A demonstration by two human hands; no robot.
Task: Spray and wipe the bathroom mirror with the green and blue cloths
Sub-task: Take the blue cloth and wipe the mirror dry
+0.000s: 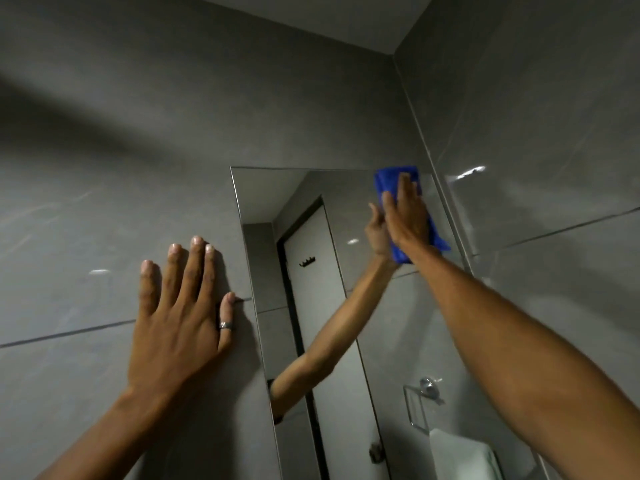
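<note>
The bathroom mirror [304, 188] is a tall frameless pane on a grey tiled wall. My right hand [407, 216] presses a folded blue cloth [388, 181] flat against the glass near the mirror's top right corner, and the arm's reflection shows below it. My left hand [180, 313] lies flat on the tile wall just left of the mirror's edge, fingers spread, a ring on the thumb, holding nothing. No green cloth or spray bottle is in view.
A side wall [554, 168] of grey tile meets the mirror's right edge in a corner. The mirror reflects a white door with hooks [306, 263], a chrome towel ring [424, 400] and a white towel [460, 455].
</note>
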